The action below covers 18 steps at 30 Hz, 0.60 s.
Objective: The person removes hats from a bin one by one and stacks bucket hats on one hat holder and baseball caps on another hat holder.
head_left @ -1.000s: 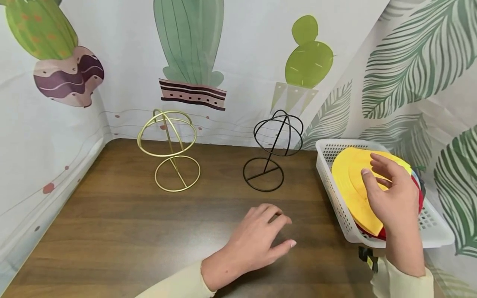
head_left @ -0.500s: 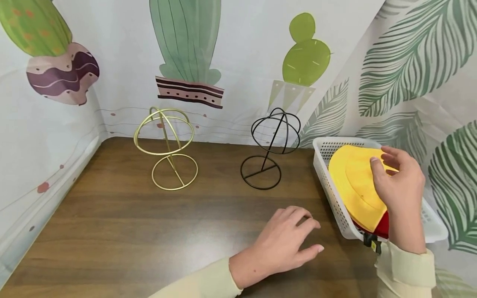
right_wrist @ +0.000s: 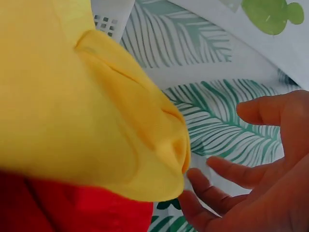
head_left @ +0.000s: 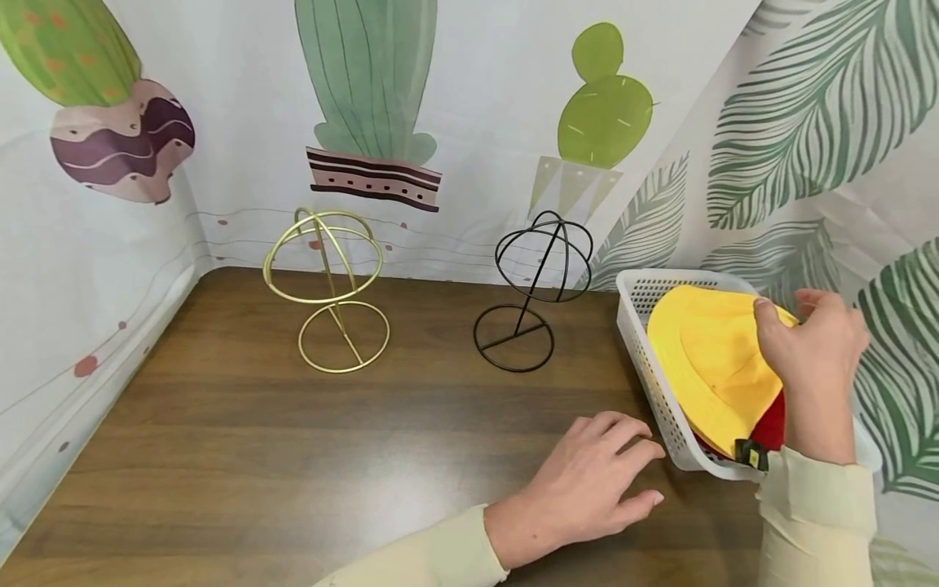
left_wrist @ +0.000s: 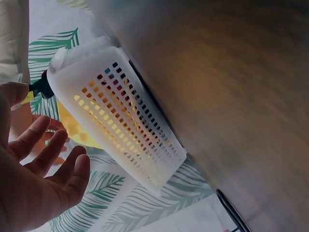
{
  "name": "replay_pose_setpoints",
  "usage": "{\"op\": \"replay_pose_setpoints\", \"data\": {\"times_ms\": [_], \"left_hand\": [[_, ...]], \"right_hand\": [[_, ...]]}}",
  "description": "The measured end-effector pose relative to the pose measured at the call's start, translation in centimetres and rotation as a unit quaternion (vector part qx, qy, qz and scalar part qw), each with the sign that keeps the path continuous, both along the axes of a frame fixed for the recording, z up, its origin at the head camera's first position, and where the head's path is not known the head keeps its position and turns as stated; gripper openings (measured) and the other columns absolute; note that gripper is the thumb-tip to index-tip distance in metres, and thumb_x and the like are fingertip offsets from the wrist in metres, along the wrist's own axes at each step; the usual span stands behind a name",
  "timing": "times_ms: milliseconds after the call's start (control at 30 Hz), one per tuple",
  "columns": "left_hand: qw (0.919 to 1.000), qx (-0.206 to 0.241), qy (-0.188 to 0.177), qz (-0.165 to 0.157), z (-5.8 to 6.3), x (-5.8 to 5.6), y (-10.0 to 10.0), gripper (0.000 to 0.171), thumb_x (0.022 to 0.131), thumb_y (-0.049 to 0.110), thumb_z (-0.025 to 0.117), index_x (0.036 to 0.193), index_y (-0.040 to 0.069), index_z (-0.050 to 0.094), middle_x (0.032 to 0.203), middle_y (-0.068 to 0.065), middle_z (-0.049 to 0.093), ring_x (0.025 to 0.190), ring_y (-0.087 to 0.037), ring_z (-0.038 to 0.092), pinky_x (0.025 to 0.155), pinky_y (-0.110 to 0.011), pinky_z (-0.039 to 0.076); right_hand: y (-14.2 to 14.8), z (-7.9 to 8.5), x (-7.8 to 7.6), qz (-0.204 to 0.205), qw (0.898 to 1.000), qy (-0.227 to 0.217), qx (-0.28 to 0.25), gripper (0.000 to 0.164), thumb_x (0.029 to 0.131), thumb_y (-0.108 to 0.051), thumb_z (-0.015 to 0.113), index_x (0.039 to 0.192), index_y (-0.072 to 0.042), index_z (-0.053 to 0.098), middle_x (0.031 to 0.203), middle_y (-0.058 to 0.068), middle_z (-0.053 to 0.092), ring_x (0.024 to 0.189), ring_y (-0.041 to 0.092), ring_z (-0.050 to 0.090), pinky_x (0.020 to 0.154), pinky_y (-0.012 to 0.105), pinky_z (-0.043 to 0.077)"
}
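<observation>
A yellow bucket hat (head_left: 704,359) lies on top of a red cloth item (head_left: 770,428) in a white perforated plastic basket (head_left: 655,383) at the right of the table. My right hand (head_left: 817,350) is over the basket's right part, at the far side of the yellow hat. In the right wrist view its spread fingertips are right at the hat's brim (right_wrist: 159,186), the thumb held well apart. My left hand (head_left: 594,481), fingers loosely bent and holding nothing, hovers just left of the basket's front corner. The left wrist view shows it beside the basket wall (left_wrist: 130,125).
A gold wire stand (head_left: 345,334) and a black wire stand (head_left: 516,336) stand upright at the back of the wooden table (head_left: 293,456). Behind them hangs a white cloth (head_left: 499,90) printed with cacti and leaves.
My right hand has shifted right across the yellow hat to its far edge. My left hand has moved right, closer to the basket. The stands stay in place.
</observation>
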<state>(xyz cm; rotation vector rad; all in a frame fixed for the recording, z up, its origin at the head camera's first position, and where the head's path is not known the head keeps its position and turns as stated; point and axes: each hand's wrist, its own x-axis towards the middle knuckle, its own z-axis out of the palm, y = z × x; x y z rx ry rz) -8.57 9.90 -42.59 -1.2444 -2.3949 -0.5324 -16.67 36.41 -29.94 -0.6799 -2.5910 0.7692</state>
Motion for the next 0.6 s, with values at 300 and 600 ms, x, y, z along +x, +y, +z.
{"op": "replay_pose_setpoints", "data": {"times_ms": [300, 600], "left_hand": [[0.9998, -0.006, 0.000, -0.020, -0.3, 0.0, 1.7, 0.044, 0.103, 0.052, 0.063, 0.139, 0.029, 0.064, 0.145, 0.007, 0.054, 0.135, -0.017, 0.051, 0.101, -0.030, 0.050], [0.9997, -0.008, 0.012, -0.020, -0.5, -0.1, 2.9, 0.045, 0.101, 0.051, 0.066, 0.141, 0.029, 0.063, 0.145, 0.008, 0.053, 0.134, -0.018, 0.050, 0.097, -0.030, 0.051]], "right_hand": [[2.2, 0.3, -0.8, 0.019, 0.996, -0.085, 0.012, 0.086, 0.104, -0.047, 0.045, 0.161, 0.013, 0.024, 0.159, 0.045, 0.025, 0.143, 0.065, 0.015, 0.111, 0.072, 0.022], [3.3, 0.2, -1.8, 0.032, 0.979, -0.189, 0.073, 0.087, 0.103, -0.056, 0.038, 0.142, 0.022, 0.034, 0.140, 0.058, 0.024, 0.129, 0.074, 0.021, 0.104, 0.077, 0.022]]}}
